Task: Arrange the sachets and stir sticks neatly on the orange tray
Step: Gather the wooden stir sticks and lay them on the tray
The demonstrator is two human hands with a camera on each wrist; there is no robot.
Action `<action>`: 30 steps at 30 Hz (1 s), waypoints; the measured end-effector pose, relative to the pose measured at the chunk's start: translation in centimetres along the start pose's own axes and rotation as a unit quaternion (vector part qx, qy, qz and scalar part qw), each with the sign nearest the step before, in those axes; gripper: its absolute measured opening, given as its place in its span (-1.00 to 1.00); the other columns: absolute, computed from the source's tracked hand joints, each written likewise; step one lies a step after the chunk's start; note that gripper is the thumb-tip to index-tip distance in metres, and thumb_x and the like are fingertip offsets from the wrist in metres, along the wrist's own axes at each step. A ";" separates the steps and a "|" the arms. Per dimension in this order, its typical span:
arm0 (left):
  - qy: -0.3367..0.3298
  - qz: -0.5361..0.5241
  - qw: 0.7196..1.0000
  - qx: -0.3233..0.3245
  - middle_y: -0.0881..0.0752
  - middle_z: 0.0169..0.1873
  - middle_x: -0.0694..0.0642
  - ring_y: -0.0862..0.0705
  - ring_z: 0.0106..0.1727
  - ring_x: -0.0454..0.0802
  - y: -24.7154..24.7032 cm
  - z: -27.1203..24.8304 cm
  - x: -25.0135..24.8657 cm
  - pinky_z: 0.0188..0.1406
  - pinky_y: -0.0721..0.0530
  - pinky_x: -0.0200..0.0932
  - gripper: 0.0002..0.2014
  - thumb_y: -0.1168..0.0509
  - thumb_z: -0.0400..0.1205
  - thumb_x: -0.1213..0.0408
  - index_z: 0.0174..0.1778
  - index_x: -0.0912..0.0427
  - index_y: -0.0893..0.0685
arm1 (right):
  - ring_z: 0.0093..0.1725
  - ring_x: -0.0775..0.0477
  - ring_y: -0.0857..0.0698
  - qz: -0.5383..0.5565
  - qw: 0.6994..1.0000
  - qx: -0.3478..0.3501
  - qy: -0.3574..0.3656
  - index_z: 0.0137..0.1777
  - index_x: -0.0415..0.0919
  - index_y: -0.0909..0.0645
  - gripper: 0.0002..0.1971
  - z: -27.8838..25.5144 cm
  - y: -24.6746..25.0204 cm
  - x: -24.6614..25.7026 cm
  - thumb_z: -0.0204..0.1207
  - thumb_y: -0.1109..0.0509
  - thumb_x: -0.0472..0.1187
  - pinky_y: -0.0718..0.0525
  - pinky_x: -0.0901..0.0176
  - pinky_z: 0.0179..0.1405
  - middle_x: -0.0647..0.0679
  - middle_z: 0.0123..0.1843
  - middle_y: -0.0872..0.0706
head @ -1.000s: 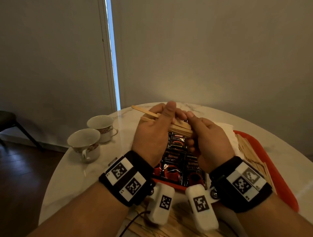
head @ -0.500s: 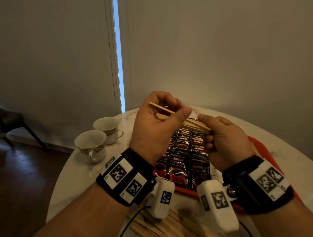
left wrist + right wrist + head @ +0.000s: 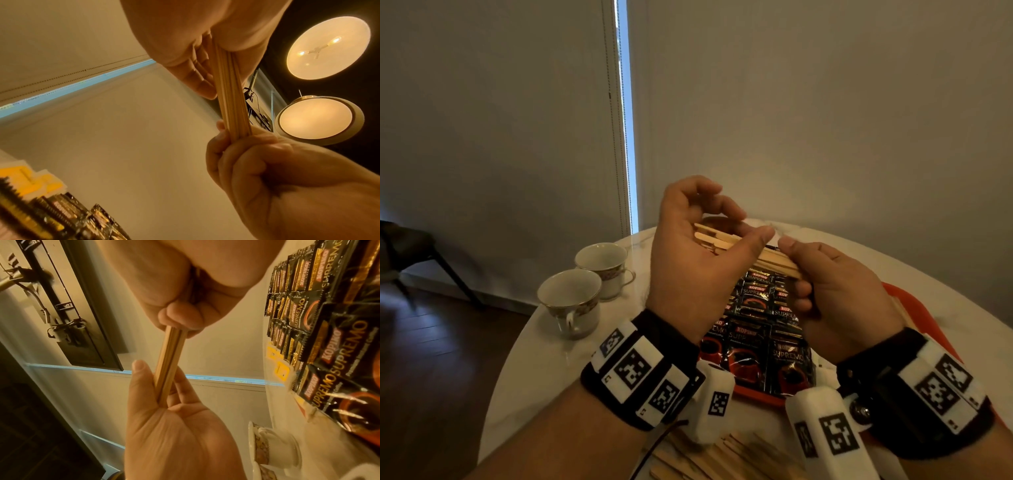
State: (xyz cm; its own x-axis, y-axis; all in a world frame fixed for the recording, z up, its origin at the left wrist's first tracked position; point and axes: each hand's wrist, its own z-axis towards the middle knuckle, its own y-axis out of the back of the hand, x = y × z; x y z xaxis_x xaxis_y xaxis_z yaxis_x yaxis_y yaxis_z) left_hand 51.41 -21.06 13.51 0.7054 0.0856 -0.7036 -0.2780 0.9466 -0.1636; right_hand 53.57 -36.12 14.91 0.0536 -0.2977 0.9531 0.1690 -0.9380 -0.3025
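I hold a bundle of wooden stir sticks (image 3: 767, 257) level in the air above the orange tray (image 3: 917, 301). My left hand (image 3: 750, 228) cradles its left end, thumb pressed along the side and fingers arched over. My right hand (image 3: 801, 274) grips the right end in a fist. The left wrist view shows the sticks (image 3: 232, 105) running from the left hand (image 3: 205, 65) into the right fist (image 3: 267, 170). The right wrist view shows the bundle (image 3: 168, 356) lying in the left fingers (image 3: 164, 402). Black coffee sachets (image 3: 753, 346) lie in overlapping rows on the tray.
Two white teacups (image 3: 571, 301) (image 3: 606, 267) stand on the round marble table (image 3: 534, 370) to the left of my hands. More loose stir sticks (image 3: 705, 459) lie on the table near me, under my wrists. A dark chair (image 3: 400, 240) stands at far left.
Both hands have lifted the stick bundle higher above the tray. My left fingers have loosened and arched up, and the thumb now presses along the bundle's side.
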 end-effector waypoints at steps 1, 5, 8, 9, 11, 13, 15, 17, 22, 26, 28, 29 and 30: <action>-0.007 0.012 1.000 0.003 -0.76 -0.04 0.11 -0.84 -0.08 0.01 0.1 0.0 -0.1 -0.09 -0.80 -0.17 -0.52 -0.62 0.50 0.45 0.22 0.08 -0.55 | -0.59 0.12 -0.38 -0.006 1.000 0.000 0.000 -0.11 -0.29 -0.62 -0.83 0.0 0.0 0.0 0.63 -0.44 -0.18 -0.37 0.37 -0.70 -0.07 -0.46 -0.49; -0.020 0.107 0.993 0.044 -0.80 -0.19 -0.04 -0.81 -0.12 -0.03 0.0 -0.3 -0.3 -0.16 -0.78 -0.19 -0.85 -0.60 0.57 0.28 -0.06 0.05 -0.76 | -0.54 0.13 -0.46 -0.030 0.999 0.007 0.008 0.01 -0.33 -0.66 -0.84 -0.3 -0.3 0.1 0.67 -0.40 -0.20 -0.45 0.34 -0.63 0.00 -0.47 -0.58; -0.027 0.136 0.990 0.031 -0.79 -0.18 -0.09 -0.80 -0.09 -0.07 0.1 -0.4 -0.2 -0.16 -0.79 -0.17 -0.87 -0.59 0.58 0.16 -0.05 -0.02 -0.77 | -0.52 0.11 -0.50 -0.054 0.998 0.006 0.038 -0.04 -0.31 -0.67 -0.79 -0.3 -0.3 0.2 0.65 -0.42 -0.13 -0.50 0.30 -0.61 0.02 -0.47 -0.61; -0.026 0.131 0.991 0.025 -0.79 -0.16 -0.08 -0.80 -0.08 -0.06 0.1 -0.4 -0.3 -0.15 -0.80 -0.16 -0.81 -0.59 0.57 0.13 0.02 -0.02 -0.75 | -0.53 0.10 -0.49 -0.060 0.997 0.001 0.048 -0.07 -0.31 -0.65 -0.78 -0.3 -0.2 0.2 0.63 -0.44 -0.12 -0.50 0.30 -0.61 0.01 -0.47 -0.61; -0.034 0.124 0.992 0.013 -0.78 -0.09 -0.08 -0.81 -0.02 -0.05 0.1 -0.2 -0.5 -0.08 -0.81 -0.15 -0.59 -0.60 0.53 0.10 0.24 0.02 -0.65 | -0.54 0.10 -0.47 -0.054 0.997 -0.008 0.054 -0.08 -0.32 -0.64 -0.79 -0.2 -0.2 0.1 0.60 -0.47 -0.15 -0.49 0.31 -0.63 -0.01 -0.47 -0.59; -0.045 0.140 0.989 0.016 -0.79 0.08 -0.12 -0.79 0.15 -0.09 0.1 -0.2 -0.7 0.07 -0.79 -0.14 -0.46 -0.60 0.54 0.13 0.40 0.03 -0.57 | -0.54 0.11 -0.46 -0.045 0.998 -0.002 0.041 -0.08 -0.31 -0.64 -0.81 -0.3 -0.2 0.1 0.61 -0.47 -0.17 -0.47 0.33 -0.65 -0.01 -0.47 -0.59; -0.051 0.161 0.985 0.036 -0.79 0.20 -0.17 -0.75 0.29 -0.14 0.1 -0.2 -0.8 0.18 -0.78 -0.05 -0.55 -0.56 0.61 0.19 0.42 0.04 -0.65 | -0.52 0.10 -0.48 -0.031 0.999 0.014 0.019 -0.02 -0.34 -0.68 -0.81 -0.4 -0.3 0.0 0.64 -0.45 -0.17 -0.49 0.31 -0.63 0.00 -0.44 -0.63; -0.057 0.162 0.984 0.049 -0.83 0.16 -0.15 -0.77 0.28 -0.17 0.3 -0.2 -0.8 0.22 -0.78 0.00 -0.64 -0.52 0.66 0.23 0.38 0.10 -0.74 | -0.48 0.07 -0.54 -0.026 0.999 0.023 0.006 0.05 -0.34 -0.72 -0.75 -0.3 -0.1 0.2 0.66 -0.43 -0.11 -0.55 0.26 -0.57 -0.01 -0.40 -0.69; -0.036 0.109 0.993 0.032 -0.89 -0.03 -0.13 -0.86 0.12 -0.08 0.0 -0.4 -1.5 0.25 -0.78 0.18 -0.39 -0.57 0.62 0.21 0.58 -0.04 -0.51 | -0.47 0.07 -0.56 -0.049 0.997 0.051 0.025 0.02 -0.31 -0.69 -0.57 -0.4 -0.1 0.4 0.38 -0.45 0.07 -0.58 0.28 -0.55 0.00 -0.39 -0.70; -0.060 0.088 0.993 0.054 -0.89 -0.19 -0.04 -0.86 0.10 -0.17 0.0 -0.3 -1.6 0.22 -0.75 -0.22 -0.47 -0.54 0.63 0.36 0.52 0.11 -0.57 | -0.50 0.03 -0.52 -0.078 0.994 0.080 0.000 -0.01 -0.24 -0.74 -0.62 -0.3 0.2 0.2 0.47 -0.43 0.10 -0.51 0.21 -0.58 -0.11 -0.34 -0.68; -0.059 0.048 0.995 0.068 -0.89 -0.23 0.06 -0.89 -0.02 -0.10 0.1 -0.2 -1.7 0.10 -0.78 -0.22 -0.48 -0.52 0.63 0.43 0.49 0.12 -0.56 | -0.57 0.06 -0.41 -0.093 0.992 0.084 -0.005 -0.12 -0.22 -0.69 -0.66 -0.1 0.4 0.3 0.43 -0.44 0.10 -0.38 0.26 -0.67 -0.14 -0.38 -0.61; -0.047 0.020 0.996 0.070 -0.89 -0.22 0.12 -0.90 -0.08 -0.03 0.0 -0.2 -1.7 0.02 -0.82 -0.16 -0.47 -0.52 0.62 0.43 0.49 0.10 -0.55 | -0.60 0.09 -0.37 -0.081 0.993 0.081 -0.011 -0.14 -0.23 -0.64 -0.67 0.1 0.5 0.2 0.41 -0.45 0.07 -0.32 0.30 -0.71 -0.14 -0.39 -0.58; -0.026 -0.015 0.997 0.068 -0.89 -0.21 0.17 -0.90 -0.12 0.07 -0.1 -0.2 -1.6 -0.04 -0.86 -0.05 -0.44 -0.53 0.60 0.42 0.49 0.08 -0.53 | -0.62 0.11 -0.34 -0.061 0.995 0.081 -0.023 -0.14 -0.25 -0.62 -0.68 0.2 0.6 0.2 0.39 -0.46 0.04 -0.28 0.33 -0.73 -0.13 -0.40 -0.55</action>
State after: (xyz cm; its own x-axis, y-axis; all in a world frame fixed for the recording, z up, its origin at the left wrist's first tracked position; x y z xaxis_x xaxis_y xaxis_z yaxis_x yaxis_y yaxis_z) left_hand 50.16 -21.36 14.53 0.7462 0.0700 -0.6620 -0.1682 0.9820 -0.0858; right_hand 53.87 -36.69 14.89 0.0682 -0.1716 0.9828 0.3329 -0.9247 -0.1846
